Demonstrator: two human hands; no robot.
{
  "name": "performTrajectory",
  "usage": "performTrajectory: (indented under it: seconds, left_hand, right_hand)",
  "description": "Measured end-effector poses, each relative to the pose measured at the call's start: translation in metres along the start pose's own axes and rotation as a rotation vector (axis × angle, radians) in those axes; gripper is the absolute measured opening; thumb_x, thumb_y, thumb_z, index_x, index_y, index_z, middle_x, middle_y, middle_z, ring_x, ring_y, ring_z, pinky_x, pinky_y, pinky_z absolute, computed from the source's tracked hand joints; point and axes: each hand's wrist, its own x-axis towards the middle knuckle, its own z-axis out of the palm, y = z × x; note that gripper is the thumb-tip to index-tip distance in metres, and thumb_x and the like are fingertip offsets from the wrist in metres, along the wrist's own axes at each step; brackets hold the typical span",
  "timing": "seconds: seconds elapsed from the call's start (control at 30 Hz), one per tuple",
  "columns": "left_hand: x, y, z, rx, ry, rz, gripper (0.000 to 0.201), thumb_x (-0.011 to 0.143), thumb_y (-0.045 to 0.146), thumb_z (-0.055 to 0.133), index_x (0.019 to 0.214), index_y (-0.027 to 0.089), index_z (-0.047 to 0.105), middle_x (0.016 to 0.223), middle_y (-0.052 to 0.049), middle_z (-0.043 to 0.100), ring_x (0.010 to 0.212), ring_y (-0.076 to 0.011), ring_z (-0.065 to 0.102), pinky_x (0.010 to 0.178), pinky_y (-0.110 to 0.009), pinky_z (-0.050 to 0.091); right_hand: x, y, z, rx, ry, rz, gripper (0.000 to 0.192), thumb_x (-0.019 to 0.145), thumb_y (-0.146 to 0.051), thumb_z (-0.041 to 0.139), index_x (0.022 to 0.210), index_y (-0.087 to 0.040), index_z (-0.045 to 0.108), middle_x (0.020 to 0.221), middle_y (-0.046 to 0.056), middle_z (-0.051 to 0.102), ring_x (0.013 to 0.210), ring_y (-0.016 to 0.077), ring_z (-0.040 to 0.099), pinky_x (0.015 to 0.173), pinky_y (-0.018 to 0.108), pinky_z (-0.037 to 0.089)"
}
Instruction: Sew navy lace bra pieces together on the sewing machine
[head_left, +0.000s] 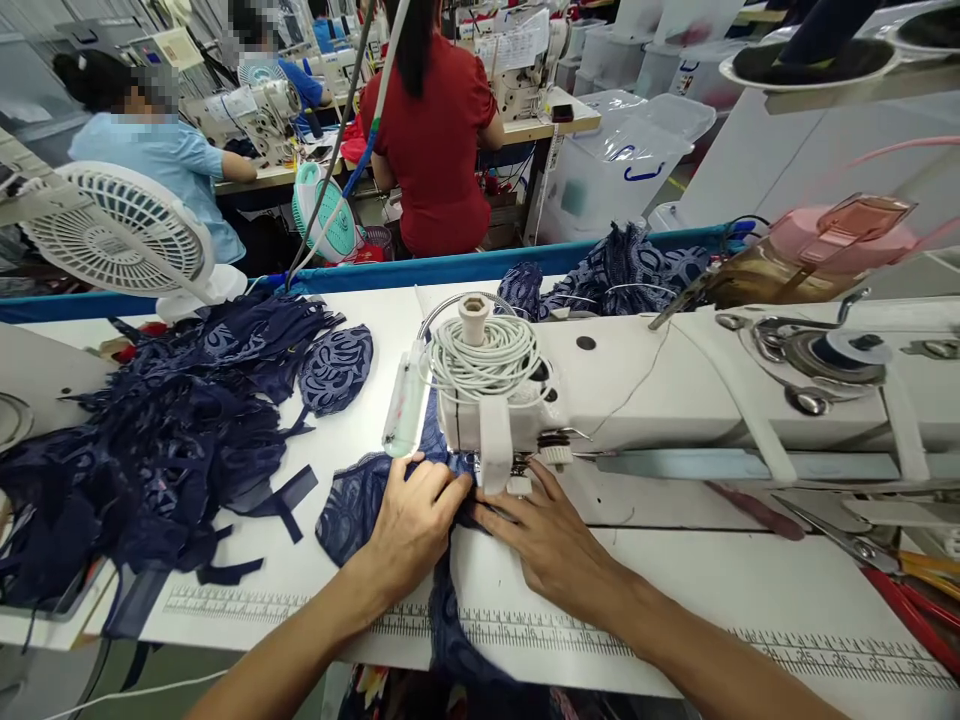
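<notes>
A navy lace garment piece point(351, 508) lies under the needle area of a white sewing machine point(495, 440), and a strip of it hangs over the table's front edge. My left hand point(416, 520) is just left of the presser foot, its fingers curled down onto the lace and the thumb pointing toward the foot. On the other side, my right hand point(544, 535) rests low with fingers stretched out and apart around the foot, the fingertips at the fabric's edge. The machine head partly hides the stitching point and some right fingertips.
A heap of navy lace pieces point(187, 430) covers the table's left, beside a single lace cup point(336, 370). More lace point(630, 270) lies behind the machine. Scissors point(847, 540) are at the right. A white fan point(120, 230) stands at back left; people sew beyond.
</notes>
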Motion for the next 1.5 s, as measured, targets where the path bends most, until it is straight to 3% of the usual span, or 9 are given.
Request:
performTrajectory:
  seconds: [0.27, 0.57, 0.67, 0.77, 0.97, 1.07, 1.17, 1.27, 1.5]
  left_hand:
    - [-0.002, 0.007, -0.001, 0.035, -0.063, 0.055, 0.036, 0.083, 0.004, 0.046, 0.116, 0.01, 0.058, 0.098, -0.014, 0.061, 0.097, -0.026, 0.056, 0.077, -0.04, 0.046]
    - [0.011, 0.001, 0.003, 0.115, -0.171, 0.016, 0.034, 0.084, 0.0, 0.04, 0.11, 0.011, 0.058, 0.092, -0.011, 0.063, 0.084, -0.0237, 0.06, 0.066, -0.037, 0.05]
    - [0.006, 0.024, 0.003, 0.161, -0.113, -0.105, 0.038, 0.083, 0.003, 0.045, 0.118, 0.012, 0.058, 0.104, -0.016, 0.063, 0.099, -0.0293, 0.059, 0.08, -0.049, 0.05]
    - [-0.019, 0.045, 0.002, 0.206, 0.021, -0.211, 0.05, 0.086, 0.008, 0.05, 0.135, 0.019, 0.049, 0.129, -0.018, 0.054, 0.126, -0.035, 0.046, 0.105, -0.068, 0.03]
    - [-0.06, -0.017, -0.025, 0.242, -0.002, -0.267, 0.06, 0.085, 0.01, 0.057, 0.14, 0.022, 0.04, 0.138, -0.021, 0.041, 0.136, -0.0406, 0.032, 0.105, -0.071, 0.026]
    - [-0.041, -0.037, -0.039, 0.184, 0.015, -0.282, 0.055, 0.086, 0.022, 0.061, 0.137, 0.018, 0.041, 0.135, -0.021, 0.043, 0.131, -0.0375, 0.039, 0.103, -0.062, 0.036]
    - [-0.008, -0.02, -0.035, 0.113, 0.047, -0.241, 0.046, 0.085, 0.035, 0.063, 0.125, 0.016, 0.052, 0.119, -0.016, 0.055, 0.12, -0.034, 0.047, 0.104, -0.057, 0.036]
    - [0.016, 0.002, -0.022, 0.152, 0.053, -0.216, 0.016, 0.086, 0.019, 0.055, 0.101, 0.016, 0.061, 0.103, -0.013, 0.062, 0.105, -0.03, 0.055, 0.099, -0.055, 0.038]
    - [0.007, 0.017, -0.007, 0.121, -0.068, -0.023, 0.014, 0.078, 0.007, 0.048, 0.08, 0.018, 0.058, 0.076, -0.004, 0.056, 0.078, -0.0218, 0.054, 0.09, -0.049, 0.043]
  right_hand:
    - [-0.002, 0.0, -0.002, -0.007, 0.003, -0.008, 0.068, 0.06, 0.008, 0.044, 0.121, -0.018, 0.06, 0.106, 0.003, 0.069, 0.1, 0.0193, 0.056, 0.117, 0.05, 0.013]
    - [0.001, 0.004, 0.004, -0.069, -0.021, 0.038, 0.069, 0.064, 0.006, 0.046, 0.128, -0.017, 0.057, 0.1, 0.006, 0.069, 0.107, 0.0249, 0.055, 0.112, 0.053, 0.021]
    - [0.001, 0.005, 0.005, -0.061, -0.004, 0.062, 0.063, 0.068, 0.005, 0.045, 0.124, -0.018, 0.06, 0.095, 0.006, 0.069, 0.113, 0.0254, 0.052, 0.112, 0.053, 0.022]
    - [-0.001, 0.005, 0.004, -0.054, 0.014, 0.07, 0.057, 0.071, 0.005, 0.045, 0.12, -0.018, 0.062, 0.095, 0.006, 0.068, 0.118, 0.0252, 0.05, 0.113, 0.052, 0.023]
    - [0.001, -0.003, 0.004, -0.108, -0.042, 0.018, 0.07, 0.072, 0.008, 0.043, 0.137, -0.017, 0.049, 0.124, 0.007, 0.063, 0.106, 0.022, 0.054, 0.114, 0.054, 0.02]
    - [0.003, -0.007, 0.006, -0.098, -0.031, -0.002, 0.068, 0.072, 0.007, 0.043, 0.134, -0.016, 0.052, 0.131, 0.008, 0.058, 0.104, 0.0214, 0.054, 0.113, 0.054, 0.021]
    - [0.003, -0.008, 0.006, -0.086, -0.015, -0.002, 0.067, 0.07, 0.008, 0.043, 0.132, -0.016, 0.054, 0.13, 0.009, 0.059, 0.106, 0.022, 0.053, 0.112, 0.055, 0.024]
    - [0.002, -0.006, 0.006, -0.064, -0.003, 0.006, 0.065, 0.071, 0.007, 0.044, 0.13, -0.016, 0.055, 0.13, 0.01, 0.059, 0.106, 0.0222, 0.053, 0.111, 0.056, 0.023]
    - [-0.002, -0.005, 0.002, 0.029, -0.025, 0.014, 0.049, 0.073, 0.002, 0.047, 0.117, -0.016, 0.061, 0.117, 0.008, 0.064, 0.11, 0.0192, 0.054, 0.117, 0.05, 0.017]
